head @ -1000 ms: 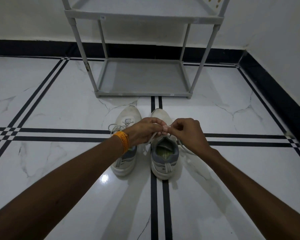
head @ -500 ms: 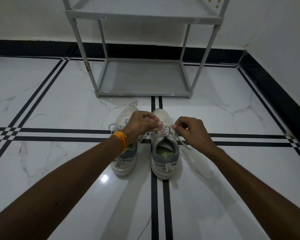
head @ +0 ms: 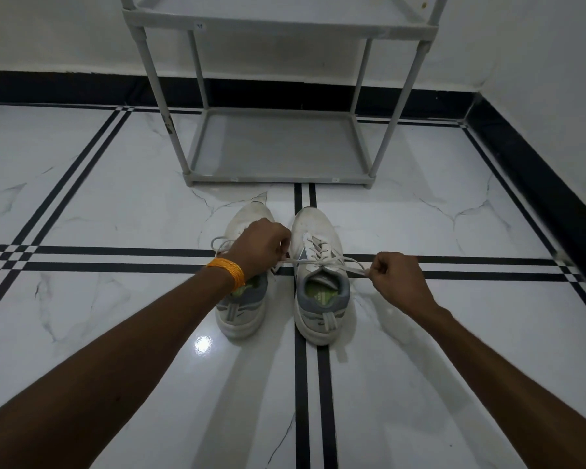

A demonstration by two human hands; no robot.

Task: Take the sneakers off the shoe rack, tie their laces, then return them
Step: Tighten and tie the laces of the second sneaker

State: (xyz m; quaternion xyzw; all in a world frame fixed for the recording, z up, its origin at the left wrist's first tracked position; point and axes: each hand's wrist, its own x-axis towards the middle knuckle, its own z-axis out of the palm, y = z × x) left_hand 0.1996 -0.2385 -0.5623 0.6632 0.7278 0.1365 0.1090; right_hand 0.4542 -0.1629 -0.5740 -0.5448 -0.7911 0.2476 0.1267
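Glossy white marble-look tile floor (head: 99, 204) with paired black inlay lines crossing it; bright light glare just left of the shoes. White walls, black skirting band (head: 538, 170) along the back and right wall, corner at upper right. Grey plastic-and-tube shoe rack (head: 278, 147) stands against the back wall, bottom shelf and the shelf above both bare.

Pair of white mesh sneakers with grey heel collars and green insoles sits on the floor just in front of the rack, toes toward it, side by side, not touching. Right sneaker (head: 318, 275) straddles the black double line. Left sneaker (head: 241, 299) partly covered by the left wrist, its lace loose on the left side.

Left hand (head: 261, 248), orange thread band (head: 227, 270) on wrist, fingers pinched together on one end of the right sneaker's white lace (head: 322, 263). Right hand (head: 394, 279) out to the right of the shoe, fingers pinched on the other end. Lace stretched taut across the tongue between the hands.

Open floor wide on the left and toward the camera; right side narrower, bounded by the wall skirting. Clear gap between toes and rack front edge.
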